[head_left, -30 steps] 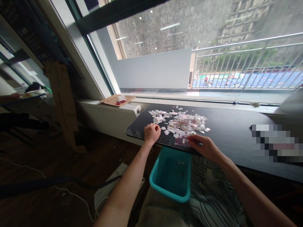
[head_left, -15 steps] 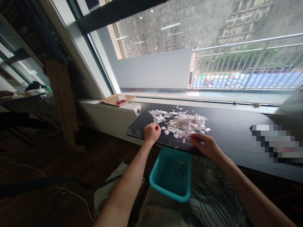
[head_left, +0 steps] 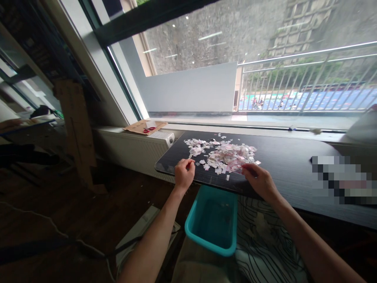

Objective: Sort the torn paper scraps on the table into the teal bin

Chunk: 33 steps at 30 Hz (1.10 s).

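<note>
A loose heap of small white and pinkish paper-like pieces (head_left: 226, 153) lies on the dark table (head_left: 282, 157), with a smaller cluster to its left. Near the table's front edge, my left hand (head_left: 185, 173) is closed, thumb against fingers; a tiny pale bit shows at its fingertips, too small to name. My right hand (head_left: 260, 179) pinches the edge of a thin, see-through pinkish bag (head_left: 235, 166), which lies against the heap's near side. One small white piece (head_left: 227, 177) sits apart, close to the edge. Below, between my arms, is a turquoise plastic bin (head_left: 210, 220).
Red-handled scissors (head_left: 149, 129) rest on a brown envelope (head_left: 137, 127) atop the radiator (head_left: 132, 151). At the table's right is a pixelated object (head_left: 343, 179). A tall cardboard piece (head_left: 75, 133) stands left. A white cable (head_left: 50, 220) crosses the floor. Someone's hand shows far left.
My right hand has moved slightly right and up, with the pinkish bag shifting toward the heap. The small white piece now lies on bare table. My left hand has shifted slightly left.
</note>
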Motion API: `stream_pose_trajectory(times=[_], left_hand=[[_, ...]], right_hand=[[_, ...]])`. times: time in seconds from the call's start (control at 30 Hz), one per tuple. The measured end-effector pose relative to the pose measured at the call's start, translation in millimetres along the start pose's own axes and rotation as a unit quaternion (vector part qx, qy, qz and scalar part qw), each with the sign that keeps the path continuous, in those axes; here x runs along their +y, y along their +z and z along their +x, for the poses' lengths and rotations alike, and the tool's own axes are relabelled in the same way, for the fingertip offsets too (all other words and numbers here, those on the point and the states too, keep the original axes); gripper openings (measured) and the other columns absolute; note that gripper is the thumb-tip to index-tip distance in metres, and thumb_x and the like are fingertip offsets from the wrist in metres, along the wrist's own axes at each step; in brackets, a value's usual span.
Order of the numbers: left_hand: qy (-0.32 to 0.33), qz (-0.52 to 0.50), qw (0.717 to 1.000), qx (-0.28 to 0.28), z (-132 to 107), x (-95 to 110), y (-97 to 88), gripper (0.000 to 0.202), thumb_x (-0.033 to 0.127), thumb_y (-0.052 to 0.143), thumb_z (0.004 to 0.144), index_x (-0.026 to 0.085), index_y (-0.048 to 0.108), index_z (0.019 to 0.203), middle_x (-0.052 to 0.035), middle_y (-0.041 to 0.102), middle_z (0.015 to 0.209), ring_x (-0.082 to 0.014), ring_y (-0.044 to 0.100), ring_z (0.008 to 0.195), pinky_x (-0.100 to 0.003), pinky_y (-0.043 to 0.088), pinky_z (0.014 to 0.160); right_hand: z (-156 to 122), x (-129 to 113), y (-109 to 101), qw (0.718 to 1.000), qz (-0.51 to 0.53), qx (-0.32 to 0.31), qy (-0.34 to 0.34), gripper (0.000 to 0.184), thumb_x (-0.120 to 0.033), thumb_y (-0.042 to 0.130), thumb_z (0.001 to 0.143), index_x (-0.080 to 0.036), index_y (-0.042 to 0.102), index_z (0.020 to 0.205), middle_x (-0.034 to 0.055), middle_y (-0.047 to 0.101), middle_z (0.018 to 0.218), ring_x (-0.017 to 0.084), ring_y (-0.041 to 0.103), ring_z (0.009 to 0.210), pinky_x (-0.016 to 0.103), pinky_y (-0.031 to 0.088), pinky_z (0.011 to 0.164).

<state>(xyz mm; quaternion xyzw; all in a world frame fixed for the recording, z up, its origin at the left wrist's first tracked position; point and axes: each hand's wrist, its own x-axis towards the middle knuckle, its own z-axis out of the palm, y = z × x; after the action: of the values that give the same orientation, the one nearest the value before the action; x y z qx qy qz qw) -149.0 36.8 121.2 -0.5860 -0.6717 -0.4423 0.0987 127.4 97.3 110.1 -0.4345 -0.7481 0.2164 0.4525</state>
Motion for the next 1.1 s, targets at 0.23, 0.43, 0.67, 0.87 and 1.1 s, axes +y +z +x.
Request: stream_pose_trajectory(times=[0.23,0.43,0.67,0.87,1.1], left_hand=[[0.028,-0.019,0.999,0.026,-52,6,-32.4,0.018,0.021,0.047,0.085,0.019,0.064,0.081,-0.0055,0.063,0.084,-0.0209,0.059,0.085,-0.036,0.047,0.083],[0.043,-0.009,0.999,0.024,-31,3,-17.6,0.016,0.02,0.049,0.084,0.02,0.064,0.082,-0.0054,0.063,0.087,-0.021,0.059,0.087,-0.036,0.047,0.084],[0.065,0.012,0.998,-0.008,-40,0,-5.1,0.014,0.02,0.051,0.083,0.021,0.065,0.084,-0.0061,0.063,0.091,-0.0228,0.058,0.093,-0.04,0.043,0.092],[0.092,0.009,0.996,-0.009,-46,-5,-7.2,0.016,0.022,0.049,0.086,0.021,0.065,0.089,-0.0063,0.062,0.095,-0.0222,0.057,0.096,-0.04,0.04,0.096],[0.097,0.007,0.995,0.019,-55,-12,4.5,0.02,0.026,0.044,0.09,0.021,0.063,0.096,-0.008,0.059,0.101,-0.0235,0.055,0.102,-0.045,0.033,0.103]], right_hand=[[0,-4,0,0.999,-0.006,-0.027,-0.018,0.026,-0.037,0.055,0.082,-0.018,0.069,0.092,0.0053,0.072,0.081,0.018,0.063,0.069,0.03,0.05,0.066],[-2,-7,-3,1.0,-0.007,-0.006,-0.022,0.022,-0.032,0.054,0.08,-0.018,0.069,0.087,0.0051,0.072,0.08,0.018,0.062,0.066,0.03,0.05,0.063],[-3,-11,-6,0.999,0.028,-0.018,-0.011,0.019,-0.029,0.054,0.078,-0.018,0.068,0.084,0.0043,0.071,0.077,0.018,0.063,0.07,0.028,0.049,0.062],[-6,-10,-14,0.997,0.001,-0.068,-0.024,0.017,-0.029,0.053,0.079,-0.018,0.066,0.082,0.0021,0.067,0.068,0.016,0.059,0.061,0.026,0.046,0.056],[-27,9,-57,0.996,-0.075,0.029,0.037,0.02,-0.035,0.055,0.08,-0.02,0.067,0.083,0.0037,0.071,0.074,0.017,0.062,0.062,0.028,0.049,0.059]])
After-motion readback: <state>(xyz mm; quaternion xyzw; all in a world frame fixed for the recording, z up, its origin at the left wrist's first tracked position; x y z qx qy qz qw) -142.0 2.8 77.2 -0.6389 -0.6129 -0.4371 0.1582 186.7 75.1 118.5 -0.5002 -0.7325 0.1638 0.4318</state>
